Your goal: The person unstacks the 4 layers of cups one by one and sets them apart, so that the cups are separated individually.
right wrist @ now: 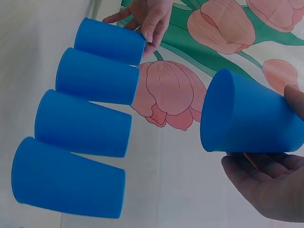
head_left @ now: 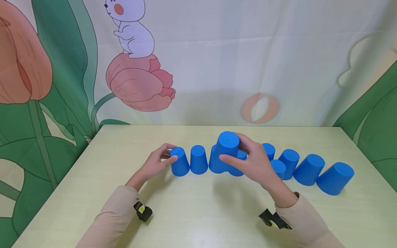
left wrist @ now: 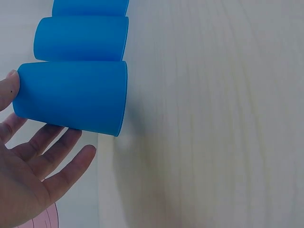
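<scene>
My left hand is at the leftmost upside-down blue cup, thumb on the near side and fingers round the far side. In the left wrist view the thumb lies near its base and the fingertips touch its side. My right hand grips another upside-down blue cup between thumb and fingers, raised above the table. The right wrist view shows this held cup apart from the row, its open rim facing down to the table. Behind it stand two partly hidden cups, with one cup farther left.
To the right, several more upside-down blue cups stand close together, the rightmost cup leaning in view. The pale wooden table meets a printed curtain at its back edge. Small black devices sit at both sleeve cuffs.
</scene>
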{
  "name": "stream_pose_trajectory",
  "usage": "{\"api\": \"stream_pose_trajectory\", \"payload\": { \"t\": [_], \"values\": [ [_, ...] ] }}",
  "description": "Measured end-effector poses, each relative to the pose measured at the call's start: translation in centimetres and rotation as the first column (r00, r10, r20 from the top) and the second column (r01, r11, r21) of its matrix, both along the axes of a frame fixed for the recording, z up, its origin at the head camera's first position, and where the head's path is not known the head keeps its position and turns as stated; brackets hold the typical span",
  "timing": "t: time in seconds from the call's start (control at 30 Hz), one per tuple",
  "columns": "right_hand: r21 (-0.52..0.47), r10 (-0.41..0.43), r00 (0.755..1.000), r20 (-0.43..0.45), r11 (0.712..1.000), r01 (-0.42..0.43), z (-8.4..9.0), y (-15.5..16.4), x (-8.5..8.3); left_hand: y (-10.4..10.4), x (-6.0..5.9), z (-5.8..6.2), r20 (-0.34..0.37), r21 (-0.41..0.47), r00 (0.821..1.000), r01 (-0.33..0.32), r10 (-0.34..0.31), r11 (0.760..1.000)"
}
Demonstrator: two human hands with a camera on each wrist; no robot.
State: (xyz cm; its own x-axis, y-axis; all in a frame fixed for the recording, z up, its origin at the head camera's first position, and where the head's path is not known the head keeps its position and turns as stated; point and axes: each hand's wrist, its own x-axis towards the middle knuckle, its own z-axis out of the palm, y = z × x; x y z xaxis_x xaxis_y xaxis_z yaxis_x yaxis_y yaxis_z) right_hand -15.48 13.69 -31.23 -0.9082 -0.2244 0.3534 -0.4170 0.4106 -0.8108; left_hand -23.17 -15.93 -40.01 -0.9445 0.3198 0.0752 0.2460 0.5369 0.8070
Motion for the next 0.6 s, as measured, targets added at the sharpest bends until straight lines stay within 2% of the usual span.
{"api": "stream_pose_trajectory", "payload": {
  "t": [0.47,0.6],
  "values": [
    [0.105,-0.066,0.997,-0.028,0.992,0.069,0.5,2.5,1.2,0.3,0.2,0.4,0.031,0.000,0.999,-0.020,0.020,1.000],
    [0.122,-0.085,0.996,-0.012,0.989,0.086,0.7,3.3,1.6,0.4,0.2,0.5,0.033,-0.002,0.999,-0.024,0.024,1.000]
  ]
}}
